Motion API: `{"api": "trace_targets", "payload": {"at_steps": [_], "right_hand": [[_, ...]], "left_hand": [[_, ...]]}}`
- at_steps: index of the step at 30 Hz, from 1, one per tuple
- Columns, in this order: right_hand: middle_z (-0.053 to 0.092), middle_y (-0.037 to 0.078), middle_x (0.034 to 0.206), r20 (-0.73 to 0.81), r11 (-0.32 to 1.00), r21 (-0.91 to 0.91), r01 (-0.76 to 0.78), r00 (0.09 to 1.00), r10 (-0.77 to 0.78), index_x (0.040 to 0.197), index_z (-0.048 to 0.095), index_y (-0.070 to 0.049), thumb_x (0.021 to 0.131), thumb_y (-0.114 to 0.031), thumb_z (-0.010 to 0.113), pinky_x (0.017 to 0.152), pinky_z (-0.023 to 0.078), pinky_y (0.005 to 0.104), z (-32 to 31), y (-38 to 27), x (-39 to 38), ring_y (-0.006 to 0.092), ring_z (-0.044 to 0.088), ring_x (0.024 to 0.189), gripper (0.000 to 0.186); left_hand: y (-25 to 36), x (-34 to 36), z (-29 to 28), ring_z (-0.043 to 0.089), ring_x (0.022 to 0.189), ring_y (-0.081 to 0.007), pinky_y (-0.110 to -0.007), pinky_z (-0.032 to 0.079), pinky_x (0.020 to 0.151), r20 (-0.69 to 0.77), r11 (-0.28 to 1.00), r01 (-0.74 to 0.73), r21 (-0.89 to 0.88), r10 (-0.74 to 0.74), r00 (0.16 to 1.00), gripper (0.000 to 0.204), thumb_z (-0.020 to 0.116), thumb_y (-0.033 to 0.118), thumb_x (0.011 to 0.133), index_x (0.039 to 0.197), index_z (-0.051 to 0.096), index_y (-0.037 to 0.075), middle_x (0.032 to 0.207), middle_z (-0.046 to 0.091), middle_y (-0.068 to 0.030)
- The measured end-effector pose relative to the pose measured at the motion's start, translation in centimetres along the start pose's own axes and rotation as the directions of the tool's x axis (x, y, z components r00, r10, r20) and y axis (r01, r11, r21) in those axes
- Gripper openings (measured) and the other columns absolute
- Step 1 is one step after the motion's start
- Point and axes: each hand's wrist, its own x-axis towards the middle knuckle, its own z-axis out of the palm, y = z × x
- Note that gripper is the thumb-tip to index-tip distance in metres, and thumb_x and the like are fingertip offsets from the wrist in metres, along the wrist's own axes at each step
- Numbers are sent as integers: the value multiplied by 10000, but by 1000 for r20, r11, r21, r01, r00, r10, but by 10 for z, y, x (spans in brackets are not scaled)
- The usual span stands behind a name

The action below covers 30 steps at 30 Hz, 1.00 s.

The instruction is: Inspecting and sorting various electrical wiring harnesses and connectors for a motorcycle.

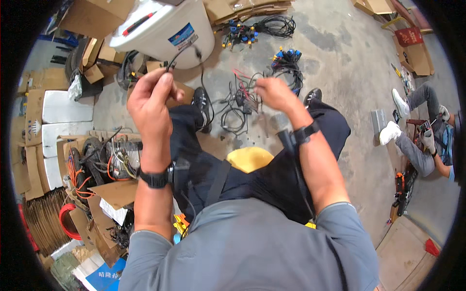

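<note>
My left hand (154, 97) is raised at the left, closed in a pinch on a thin black cable (177, 54). Beyond the fingers the cable arches right to a dark connector (198, 54), then hangs down past my left shoe. My right hand (277, 92) is over the floor between my knees, its fingers curled together. Whatever it grips, if anything, is too blurred to make out. Just left of those fingers are thin red wires (239, 73). A loose tangle of black cables (234, 119) with small dark boxes lies on the floor below.
Bundled cables with blue and yellow connectors (240, 35) lie farther off. A white tub (160, 36) stands far left, a red-handled tool on top. Boxes of cables and motor parts (127, 155) crowd my left. At the right sits another person (427, 131) in gloves, holding a device.
</note>
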Motion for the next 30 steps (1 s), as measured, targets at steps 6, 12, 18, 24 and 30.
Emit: {"api": "trace_targets", "payload": {"at_steps": [6,12,18,24,30], "right_hand": [[640,136,1054,-61,999,29,28,998,-26,1292,506,-88,750,-236,739,744,514,359,2,-50,-4,223,635,784,608],[627,141,1129,-18,992,-7,123,992,-123,1339,473,-55,795,-219,728,750,499,311,24,-43,7,167,589,785,623],[668,134,867,198,988,-155,-14,979,45,1064,623,-12,836,-242,675,702,493,324,39,-13,10,186,610,748,328],[578,2,725,185,856,471,-215,972,142,928,631,-12,874,-236,630,573,451,237,8,-62,-23,85,557,616,230],[571,-1,683,222,643,686,-341,939,261,979,633,-6,886,-225,636,516,435,235,36,-51,-60,80,536,550,238]], "left_hand": [[8,-2,1,561,603,-178,-360,513,646,77,996,-70,-48,73,994,161,569,34,916,1047,612,-48,766,618,-120],[21,-11,14,591,598,-198,-343,530,607,181,956,-118,-270,171,968,163,595,10,890,1034,612,-64,839,642,-131],[38,-18,2,568,584,-177,-368,532,626,145,923,-155,-352,217,965,174,582,31,910,1064,607,-46,802,618,-119],[14,-25,-57,589,604,-144,-293,518,620,-116,984,69,-163,-89,989,149,598,75,915,1032,621,-14,717,627,-84],[-61,-44,-33,660,743,-192,-297,514,652,97,846,517,-129,-508,856,159,565,121,936,1058,588,21,834,685,-122]]}}
